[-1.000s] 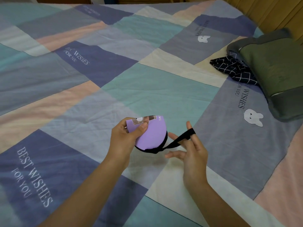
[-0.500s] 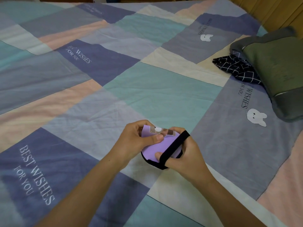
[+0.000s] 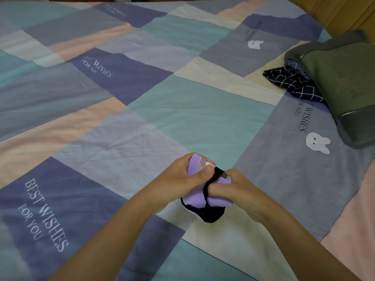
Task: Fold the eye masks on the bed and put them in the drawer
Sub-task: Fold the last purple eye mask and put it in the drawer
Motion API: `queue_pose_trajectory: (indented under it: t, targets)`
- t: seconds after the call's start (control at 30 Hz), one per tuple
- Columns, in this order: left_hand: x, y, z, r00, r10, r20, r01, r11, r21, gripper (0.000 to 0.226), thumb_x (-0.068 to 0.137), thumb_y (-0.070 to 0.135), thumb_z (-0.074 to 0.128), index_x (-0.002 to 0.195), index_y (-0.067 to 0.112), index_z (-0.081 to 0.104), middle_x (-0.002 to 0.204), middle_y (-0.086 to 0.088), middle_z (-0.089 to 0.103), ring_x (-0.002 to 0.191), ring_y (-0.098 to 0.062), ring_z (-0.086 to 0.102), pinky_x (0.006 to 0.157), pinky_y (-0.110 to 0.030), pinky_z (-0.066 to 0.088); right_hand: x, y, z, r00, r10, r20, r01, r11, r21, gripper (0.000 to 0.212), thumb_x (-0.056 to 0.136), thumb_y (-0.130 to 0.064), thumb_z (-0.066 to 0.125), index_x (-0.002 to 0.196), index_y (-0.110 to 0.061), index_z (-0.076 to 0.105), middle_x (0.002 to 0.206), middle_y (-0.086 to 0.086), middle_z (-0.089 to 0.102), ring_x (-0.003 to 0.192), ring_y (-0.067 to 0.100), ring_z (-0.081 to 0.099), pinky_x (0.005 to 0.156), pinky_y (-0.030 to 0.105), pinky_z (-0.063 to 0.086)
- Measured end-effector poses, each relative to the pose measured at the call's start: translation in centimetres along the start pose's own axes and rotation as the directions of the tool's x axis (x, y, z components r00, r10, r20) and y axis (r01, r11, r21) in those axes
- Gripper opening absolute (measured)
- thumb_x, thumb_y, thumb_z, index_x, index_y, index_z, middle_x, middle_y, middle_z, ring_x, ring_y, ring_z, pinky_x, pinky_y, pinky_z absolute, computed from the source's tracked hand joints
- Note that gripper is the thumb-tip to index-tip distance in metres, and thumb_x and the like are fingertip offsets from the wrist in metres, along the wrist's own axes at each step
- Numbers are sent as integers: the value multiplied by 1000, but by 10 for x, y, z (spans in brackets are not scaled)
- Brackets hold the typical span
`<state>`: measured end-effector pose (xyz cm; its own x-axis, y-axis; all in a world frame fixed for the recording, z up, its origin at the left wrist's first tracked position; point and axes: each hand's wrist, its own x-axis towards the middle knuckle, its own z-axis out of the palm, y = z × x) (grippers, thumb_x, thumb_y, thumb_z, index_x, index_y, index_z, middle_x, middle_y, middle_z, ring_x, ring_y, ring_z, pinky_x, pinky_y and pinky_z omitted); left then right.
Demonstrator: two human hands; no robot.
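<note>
A folded purple eye mask (image 3: 197,198) with black trim and a black elastic strap (image 3: 215,175) is held just above the patchwork bed sheet (image 3: 182,110). My left hand (image 3: 182,176) grips the mask's upper left part, thumb pressed on its front. My right hand (image 3: 237,189) grips the right side, with its fingers curled round the mask and the strap running across the front between both hands. The drawer is not in view.
A dark navy checked cloth (image 3: 294,84) lies at the right of the bed, partly under a green and grey pillow (image 3: 345,86). Wooden panelling (image 3: 345,15) runs along the far right corner.
My right hand has drawn the black strap from out at the right across the mask's front. Both hands have closed together on the folded mask and dropped lower.
</note>
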<state>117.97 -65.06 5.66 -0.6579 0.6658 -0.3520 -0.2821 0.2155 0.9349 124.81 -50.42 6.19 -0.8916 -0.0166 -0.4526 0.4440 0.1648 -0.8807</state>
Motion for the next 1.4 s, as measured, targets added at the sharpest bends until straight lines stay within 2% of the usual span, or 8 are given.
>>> queue_pose_trajectory:
  t: [0.3,0.47,0.57,0.73,0.9,1.07,1.23,1.4]
  targets:
    - [9,-2,6,881,64,-469,-207,943,-260,28,70,16,79,94,21,66,100,-5,71,91,-18,67,81,-33,54,-1,13,18,967,54,-248,69,885,461,21,79,-11,71,100,-7,70,96,9,74,83,13,68,72,34,57]
    - [4,2,7,900,87,-428,-201,953,-229,37,67,24,79,101,25,63,104,-4,71,97,-18,67,84,-32,54,-5,15,22,945,19,-326,136,885,445,18,82,-5,67,99,-8,72,99,9,75,96,20,68,93,40,51]
    - [4,6,10,898,28,-440,-124,974,-191,60,65,27,86,114,35,53,101,7,71,96,-7,66,80,-23,48,-7,21,21,893,-96,-440,228,939,258,26,79,4,68,96,-16,70,89,2,76,87,17,70,86,33,53]
    - [5,5,15,890,125,-439,-147,989,-17,69,63,17,84,116,40,46,91,6,70,92,-13,66,86,-28,51,-9,20,22,898,-133,-419,295,889,350,41,78,13,64,108,-14,61,91,6,76,81,15,70,69,20,54]
    - [1,9,18,962,146,-230,-155,988,-19,36,81,19,70,111,31,54,86,8,65,80,-5,61,73,-17,48,-4,15,11,919,-82,-385,258,864,432,24,82,-23,55,94,-6,66,86,-2,68,81,7,63,68,11,48]
    - [1,10,12,983,72,-171,-82,995,-52,11,95,23,51,95,33,55,87,10,61,76,-4,58,64,-14,45,-6,8,1,944,-104,-312,201,934,296,14,88,-25,63,83,-12,62,74,-8,61,68,4,58,59,10,44]
    - [-1,9,19,993,69,-95,-73,997,-39,22,80,38,68,91,25,55,79,15,63,76,-1,59,70,-15,46,-7,8,-2,965,-162,-207,187,977,105,24,68,-18,66,82,-1,56,71,0,53,66,9,51,58,15,41]
    - [2,4,20,980,122,-159,-108,990,93,39,61,23,85,92,22,61,97,-4,69,93,-23,66,88,-41,53,-10,10,5,975,-168,-146,179,981,70,21,67,-6,61,88,-10,60,68,-12,55,63,4,52,55,12,43]
